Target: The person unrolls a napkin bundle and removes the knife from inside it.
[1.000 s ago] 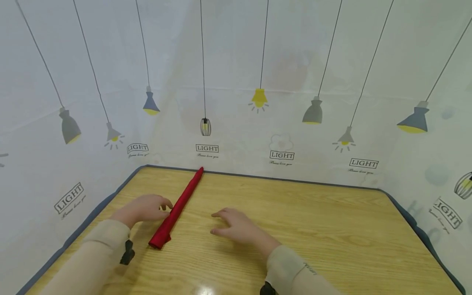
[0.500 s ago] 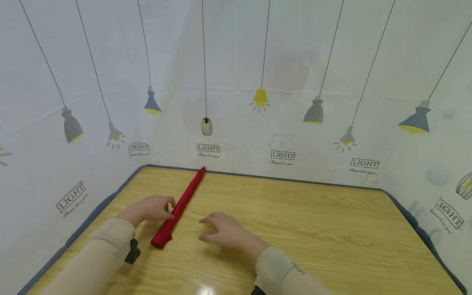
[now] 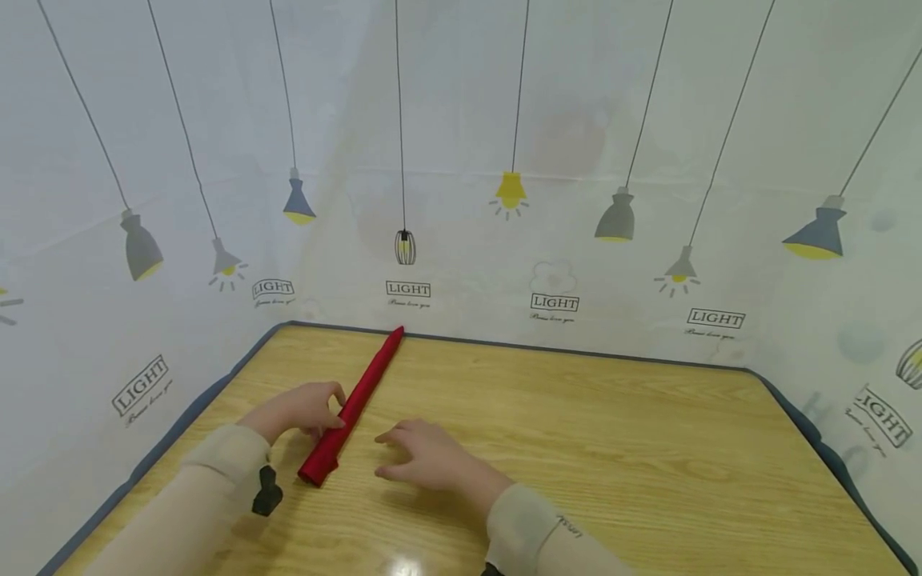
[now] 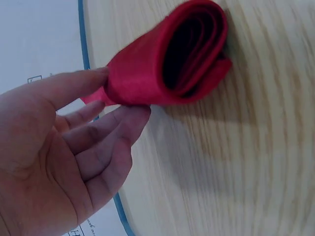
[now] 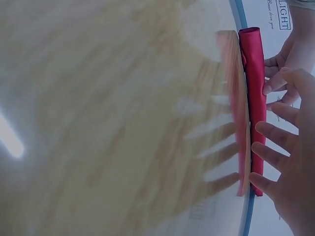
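Note:
A long rolled-up sheet of red cloth (image 3: 363,392) lies slantwise on the wooden table, one end near the back edge. Its open end (image 4: 194,49), showing spiral layers and a small loose flap, faces the left wrist camera. My left hand (image 3: 306,406) is at the roll's left side, with thumb and fingertips touching it and fingers loosely bent, not wrapped around. My right hand (image 3: 432,458) hovers to the right of the roll, fingers spread and holding nothing. In the right wrist view, the right fingers (image 5: 273,160) point toward the red roll (image 5: 255,73).
The table (image 3: 612,448) has a dark blue border (image 3: 576,350) along the back and sides. White curtains (image 3: 461,120) printed with hanging lamps and the word LIGHT enclose it. Black wrist cameras (image 3: 267,490) sit on both light sleeves.
My right hand has moved left, closer to the red roll. The left hand has shifted slightly right, its thumb now against the roll. The roll stays nearly in place.

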`<state>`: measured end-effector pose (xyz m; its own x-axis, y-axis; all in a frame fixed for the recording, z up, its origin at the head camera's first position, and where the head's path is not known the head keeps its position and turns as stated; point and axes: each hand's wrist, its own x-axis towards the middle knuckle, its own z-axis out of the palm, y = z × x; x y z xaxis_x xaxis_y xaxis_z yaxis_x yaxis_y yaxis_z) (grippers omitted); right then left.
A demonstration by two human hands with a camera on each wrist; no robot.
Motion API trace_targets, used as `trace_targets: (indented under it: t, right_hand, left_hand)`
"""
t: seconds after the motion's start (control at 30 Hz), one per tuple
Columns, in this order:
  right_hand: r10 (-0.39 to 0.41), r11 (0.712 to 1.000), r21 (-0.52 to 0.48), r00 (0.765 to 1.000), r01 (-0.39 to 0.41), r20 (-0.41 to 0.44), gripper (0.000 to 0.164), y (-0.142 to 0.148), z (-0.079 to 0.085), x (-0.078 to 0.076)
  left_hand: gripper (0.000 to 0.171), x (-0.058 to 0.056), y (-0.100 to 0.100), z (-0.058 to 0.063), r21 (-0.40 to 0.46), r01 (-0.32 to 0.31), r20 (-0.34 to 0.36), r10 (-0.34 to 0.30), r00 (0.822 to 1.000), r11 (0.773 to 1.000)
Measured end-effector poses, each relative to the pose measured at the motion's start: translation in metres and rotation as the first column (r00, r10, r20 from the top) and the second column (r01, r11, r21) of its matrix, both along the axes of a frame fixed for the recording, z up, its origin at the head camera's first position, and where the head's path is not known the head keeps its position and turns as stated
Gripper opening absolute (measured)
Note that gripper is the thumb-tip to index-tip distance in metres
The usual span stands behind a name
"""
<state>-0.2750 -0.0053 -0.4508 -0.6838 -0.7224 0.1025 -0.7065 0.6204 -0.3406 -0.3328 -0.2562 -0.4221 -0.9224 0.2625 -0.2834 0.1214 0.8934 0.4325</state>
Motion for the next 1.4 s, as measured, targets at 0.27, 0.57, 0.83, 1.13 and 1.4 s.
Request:
trace_targets:
  t: [0.27,0.57,0.83,1.13,1.4]
  right_hand:
    - [0.005,1.000,-0.028,0.999,-0.004,0.054,0.051,-0.012,0.001,0.004]
    - [-0.002,0.998,-0.066,0.997,0.008,0.082,0.050,-0.025,-0.002,0.009]
    - [0.029,0.997,-0.073,0.996,-0.023,0.080,0.049,-0.037,-0.002,0.014]
    - [0.060,0.998,-0.031,0.998,-0.059,0.020,0.052,-0.051,-0.004,0.017]
    - [0.034,0.999,0.036,0.998,-0.036,0.049,0.055,-0.057,-0.008,0.018]
  left_hand:
    - [0.044,0.003,0.008,0.006,0.017,-0.052,0.029,0.051,0.998,0.999]
    - [0.043,0.004,0.016,0.003,0.059,-0.117,0.066,0.113,0.991,0.991]
    - [0.037,0.006,0.024,0.005,0.075,-0.142,0.069,0.137,0.988,0.987]
    - [0.041,0.006,0.030,0.005,0.081,-0.151,0.070,0.145,0.987,0.985]
    - [0.034,0.004,0.029,0.007,0.075,-0.162,0.083,0.156,0.984,0.984]
